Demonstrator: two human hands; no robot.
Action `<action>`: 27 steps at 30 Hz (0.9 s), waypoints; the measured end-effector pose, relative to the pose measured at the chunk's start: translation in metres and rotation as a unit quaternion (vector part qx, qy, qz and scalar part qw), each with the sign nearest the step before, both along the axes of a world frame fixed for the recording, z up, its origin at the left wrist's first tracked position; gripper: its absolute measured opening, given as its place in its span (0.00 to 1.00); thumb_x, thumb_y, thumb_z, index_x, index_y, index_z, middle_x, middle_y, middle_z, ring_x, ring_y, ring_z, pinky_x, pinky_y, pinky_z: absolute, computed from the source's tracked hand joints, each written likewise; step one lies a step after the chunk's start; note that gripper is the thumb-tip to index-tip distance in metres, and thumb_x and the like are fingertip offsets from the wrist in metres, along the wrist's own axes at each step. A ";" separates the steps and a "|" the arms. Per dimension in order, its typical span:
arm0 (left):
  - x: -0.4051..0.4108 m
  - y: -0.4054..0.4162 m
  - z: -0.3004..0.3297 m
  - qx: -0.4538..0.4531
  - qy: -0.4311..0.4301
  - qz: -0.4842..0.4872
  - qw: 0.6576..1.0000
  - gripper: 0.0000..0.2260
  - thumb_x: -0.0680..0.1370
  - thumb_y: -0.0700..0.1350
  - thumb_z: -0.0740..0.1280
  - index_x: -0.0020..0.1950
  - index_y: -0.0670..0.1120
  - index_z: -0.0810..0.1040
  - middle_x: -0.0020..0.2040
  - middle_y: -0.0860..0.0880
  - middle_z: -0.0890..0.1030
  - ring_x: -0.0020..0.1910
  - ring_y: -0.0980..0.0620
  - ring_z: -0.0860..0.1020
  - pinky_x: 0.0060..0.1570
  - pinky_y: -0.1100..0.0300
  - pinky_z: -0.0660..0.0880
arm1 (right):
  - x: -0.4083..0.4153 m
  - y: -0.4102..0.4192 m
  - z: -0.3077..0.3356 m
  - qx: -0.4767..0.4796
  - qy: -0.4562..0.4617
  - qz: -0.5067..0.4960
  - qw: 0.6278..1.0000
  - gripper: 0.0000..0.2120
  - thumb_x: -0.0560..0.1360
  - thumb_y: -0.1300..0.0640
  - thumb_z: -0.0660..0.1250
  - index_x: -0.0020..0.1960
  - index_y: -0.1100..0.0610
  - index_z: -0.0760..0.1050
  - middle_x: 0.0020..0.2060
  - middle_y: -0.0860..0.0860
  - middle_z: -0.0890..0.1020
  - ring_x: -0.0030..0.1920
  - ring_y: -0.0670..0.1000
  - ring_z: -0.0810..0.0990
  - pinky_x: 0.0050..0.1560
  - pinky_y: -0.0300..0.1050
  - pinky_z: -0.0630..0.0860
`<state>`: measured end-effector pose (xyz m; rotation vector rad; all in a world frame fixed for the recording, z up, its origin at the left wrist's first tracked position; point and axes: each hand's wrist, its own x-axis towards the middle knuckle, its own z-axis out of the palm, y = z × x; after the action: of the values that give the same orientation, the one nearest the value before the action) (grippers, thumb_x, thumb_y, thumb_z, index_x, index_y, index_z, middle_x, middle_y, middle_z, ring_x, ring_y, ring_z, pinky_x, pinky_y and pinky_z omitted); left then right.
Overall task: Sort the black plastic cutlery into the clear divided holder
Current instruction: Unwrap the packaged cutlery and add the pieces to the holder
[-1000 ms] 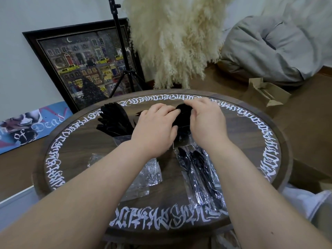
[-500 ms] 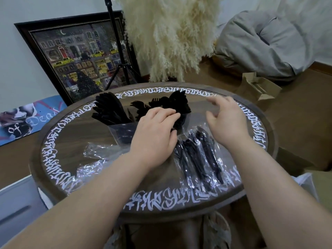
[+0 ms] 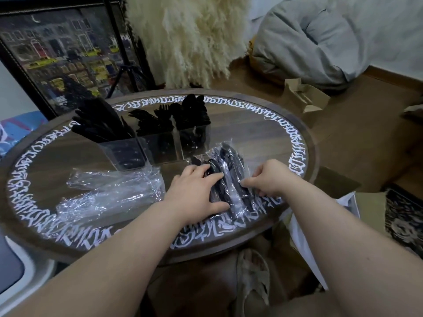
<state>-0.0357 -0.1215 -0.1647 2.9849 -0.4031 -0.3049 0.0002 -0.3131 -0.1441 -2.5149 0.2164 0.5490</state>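
Observation:
The clear divided holder (image 3: 160, 149) stands at the back middle of the round table (image 3: 272, 124). Its three compartments hold black knives (image 3: 100, 124), forks (image 3: 153, 122) and spoons (image 3: 193, 110), all upright. In front of its right end lie clear-wrapped packs of black cutlery (image 3: 231, 177). My left hand (image 3: 194, 191) lies on the left pack, fingers stretched over it and thumb along its near end. At the right side of the packs my right hand (image 3: 269, 177) has its fingers curled, with the tips pinching the wrap.
Empty crumpled clear wrappers (image 3: 114, 191) lie on the table's left half. Behind the table are a framed picture (image 3: 57, 56), a tripod (image 3: 124, 65), pampas grass (image 3: 190, 37) and a grey beanbag (image 3: 309, 42). A brown paper bag (image 3: 304, 94) sits on the floor at right.
Both hands have left the holder and come back toward me, down onto the wrapped packs. The spoons they were handling now stand in the right compartment. The camera has tilted down.

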 end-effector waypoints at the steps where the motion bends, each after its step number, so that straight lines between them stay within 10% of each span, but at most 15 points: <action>1: 0.001 -0.001 -0.001 0.001 -0.005 0.000 1.000 0.36 0.71 0.70 0.62 0.75 0.61 0.55 0.78 0.51 0.54 0.75 0.46 0.51 0.70 0.45 0.58 | 0.001 0.000 -0.002 0.024 0.008 -0.009 1.000 0.18 0.69 0.47 0.75 0.43 0.63 0.79 0.39 0.60 0.85 0.35 0.55 0.79 0.44 0.51 0.79; 7: 0.005 -0.002 -0.005 0.002 -0.018 -0.002 1.000 0.36 0.71 0.69 0.63 0.76 0.61 0.55 0.78 0.51 0.53 0.75 0.46 0.51 0.70 0.45 0.57 | 0.008 0.002 -0.004 0.025 -0.103 -0.047 0.993 0.17 0.67 0.46 0.75 0.43 0.56 0.73 0.39 0.52 0.80 0.43 0.55 0.79 0.43 0.46 0.75; 20: 0.007 -0.003 -0.007 -0.011 -0.040 -0.001 0.999 0.37 0.71 0.69 0.63 0.76 0.61 0.53 0.78 0.51 0.52 0.74 0.46 0.51 0.70 0.45 0.57 | 0.004 0.002 0.004 0.178 -0.084 -0.057 0.979 0.11 0.70 0.57 0.75 0.37 0.58 0.73 0.30 0.52 0.78 0.30 0.49 0.75 0.32 0.43 0.73; 27: -0.005 0.001 0.019 -0.117 -0.240 -0.006 0.964 0.29 0.74 0.58 0.68 0.73 0.54 0.65 0.73 0.50 0.64 0.70 0.47 0.61 0.66 0.46 0.64 | -0.015 -0.009 0.039 0.166 -0.095 0.014 0.981 0.06 0.72 0.60 0.72 0.38 0.59 0.78 0.33 0.55 0.82 0.33 0.51 0.77 0.37 0.46 0.75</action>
<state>-0.0407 -0.1210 -0.1453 2.7929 -0.4612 0.4482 -0.0149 -0.3225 -0.1048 -2.2280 0.0152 0.3200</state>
